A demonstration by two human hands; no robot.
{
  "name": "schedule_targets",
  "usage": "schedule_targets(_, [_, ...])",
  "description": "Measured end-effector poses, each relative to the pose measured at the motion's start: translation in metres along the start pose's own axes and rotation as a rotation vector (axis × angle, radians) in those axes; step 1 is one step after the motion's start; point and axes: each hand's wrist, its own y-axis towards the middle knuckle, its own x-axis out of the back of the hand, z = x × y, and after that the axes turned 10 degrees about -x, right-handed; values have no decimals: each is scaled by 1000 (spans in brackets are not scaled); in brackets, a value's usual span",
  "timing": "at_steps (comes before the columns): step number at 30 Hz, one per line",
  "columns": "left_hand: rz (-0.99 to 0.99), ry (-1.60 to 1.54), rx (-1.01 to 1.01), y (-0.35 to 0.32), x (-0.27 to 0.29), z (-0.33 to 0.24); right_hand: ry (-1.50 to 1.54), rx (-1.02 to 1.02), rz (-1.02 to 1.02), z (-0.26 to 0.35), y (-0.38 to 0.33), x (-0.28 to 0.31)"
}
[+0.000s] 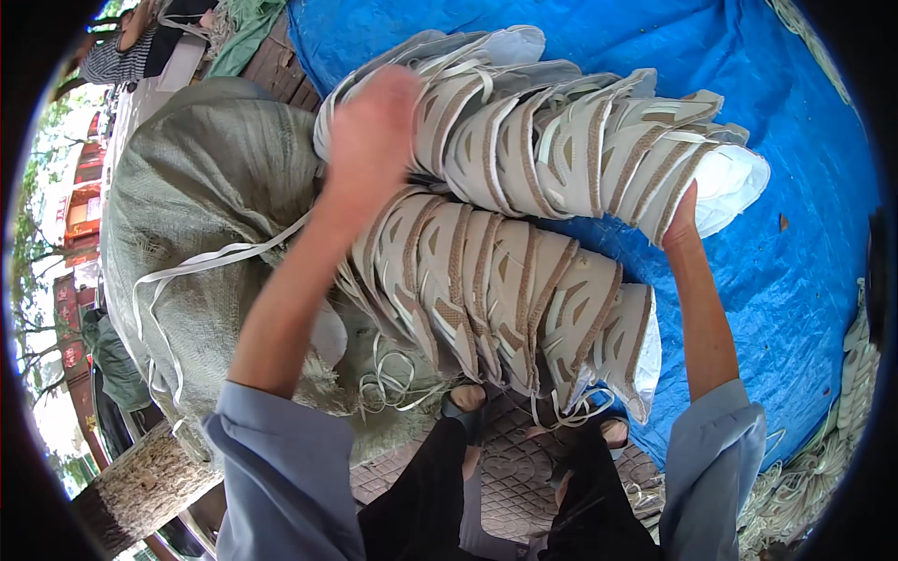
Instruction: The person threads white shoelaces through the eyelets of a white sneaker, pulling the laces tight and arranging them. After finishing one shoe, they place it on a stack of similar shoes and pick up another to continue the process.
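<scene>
Upper row (552, 140): shoe uppers nested, long axis left-right above the sack (206, 187).
Left hand (372, 122): your fingers grasp its left end.
Right hand (681, 220): your fingers press its right end; grip hidden.

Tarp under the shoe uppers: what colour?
Blue: the tarp is plain blue, best seen in the head view, right of the off-white and tan uppers.

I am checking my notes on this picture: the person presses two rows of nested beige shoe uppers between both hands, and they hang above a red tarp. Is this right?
Not quite: the tarp is blue, not red, as the head view shows. The rest stands: the left hand and the right hand press two rows of nested beige shoe uppers between them, above the tarp.
</scene>
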Motion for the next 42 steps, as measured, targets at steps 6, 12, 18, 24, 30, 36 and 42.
schedule_targets(6, [65, -9, 591, 3, 7, 184, -121, 106, -158, -20, 13, 6])
schedule_targets(12, [98, -607, 928, 3, -24, 168, -15, 31, -22, -1, 17, 19])
schedule_targets(18, [-28, -916, 801, 3, -30, 95, 150, 8, 183, -21, 14, 10])
schedule_targets(24, [138, -1268, 772, 16, -50, 59, 103, 52, 138, 6, -23, 51])
schedule_targets(30, [224, -214, 534, 16, -82, 66, 101, 74, 57, 15, -41, 72])
schedule_targets(36, [163, 42, -121, 11, -55, 3, -80, 151, -176, 28, -62, 88])
schedule_targets(42, [208, 139, -463, 0, -64, -73, -1211, 284, -632, 67, -104, 110])
